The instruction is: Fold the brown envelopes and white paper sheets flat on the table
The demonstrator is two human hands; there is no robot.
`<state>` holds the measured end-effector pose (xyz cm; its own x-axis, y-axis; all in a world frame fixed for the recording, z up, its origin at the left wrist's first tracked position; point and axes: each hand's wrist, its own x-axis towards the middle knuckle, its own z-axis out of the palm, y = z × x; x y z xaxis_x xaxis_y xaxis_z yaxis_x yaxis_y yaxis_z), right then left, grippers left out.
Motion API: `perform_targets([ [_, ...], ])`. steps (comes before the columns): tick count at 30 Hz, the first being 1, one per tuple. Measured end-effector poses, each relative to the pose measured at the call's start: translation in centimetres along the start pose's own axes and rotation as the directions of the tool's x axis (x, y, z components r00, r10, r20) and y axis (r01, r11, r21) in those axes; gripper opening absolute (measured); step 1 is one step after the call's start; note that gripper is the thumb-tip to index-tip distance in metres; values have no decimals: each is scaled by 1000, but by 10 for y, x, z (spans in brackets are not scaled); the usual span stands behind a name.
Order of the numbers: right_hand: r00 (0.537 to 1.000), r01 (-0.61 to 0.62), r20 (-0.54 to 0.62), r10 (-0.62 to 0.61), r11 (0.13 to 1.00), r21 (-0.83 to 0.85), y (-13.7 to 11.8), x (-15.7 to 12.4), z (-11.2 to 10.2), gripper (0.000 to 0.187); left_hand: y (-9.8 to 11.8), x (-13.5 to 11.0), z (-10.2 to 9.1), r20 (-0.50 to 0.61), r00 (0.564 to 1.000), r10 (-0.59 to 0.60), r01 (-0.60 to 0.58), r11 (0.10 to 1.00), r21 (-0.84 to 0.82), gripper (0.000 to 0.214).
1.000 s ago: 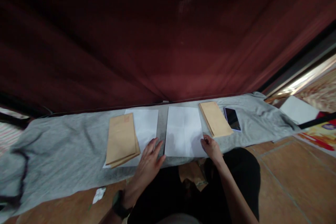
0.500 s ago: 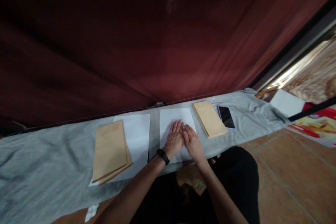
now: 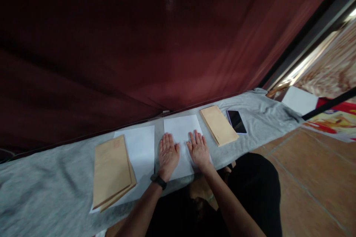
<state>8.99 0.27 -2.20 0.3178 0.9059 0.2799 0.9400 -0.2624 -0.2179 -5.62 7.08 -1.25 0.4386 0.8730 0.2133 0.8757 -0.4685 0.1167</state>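
A white sheet of paper lies on the grey cloth in front of me. My left hand rests flat at the sheet's left edge, fingers stretched out, with a dark band on the wrist. Toward the sheet's right edge my right hand lies flat, palm down, its fingers slightly spread. A gap of bare paper shows between the two thumbs. Neither hand holds anything. The hands hide parts of the sheet's side edges.
Brown envelopes lie on more white paper at the left. Right of my sheet are another stack of brown envelopes and a phone. A dark red curtain hangs behind the grey cloth.
My hands were together at the middle of the sheet. They have moved apart, the left one to the left edge and the right one slightly rightward on the paper.
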Motion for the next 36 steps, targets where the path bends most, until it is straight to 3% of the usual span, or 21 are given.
perform_targets([
  [6,999,3,-37,-4,999,-34,-1,-2,3,56,0,-15,-5,-22,1000,-13,13,1000,-9,63],
  [21,999,-32,-5,32,998,-53,-1,1,0,54,4,-15,-13,-72,997,25,-25,1000,4,58],
  [36,1000,7,-28,-6,1000,27,5,-2,3,51,1,-12,-20,39,999,13,-13,1000,0,56],
])
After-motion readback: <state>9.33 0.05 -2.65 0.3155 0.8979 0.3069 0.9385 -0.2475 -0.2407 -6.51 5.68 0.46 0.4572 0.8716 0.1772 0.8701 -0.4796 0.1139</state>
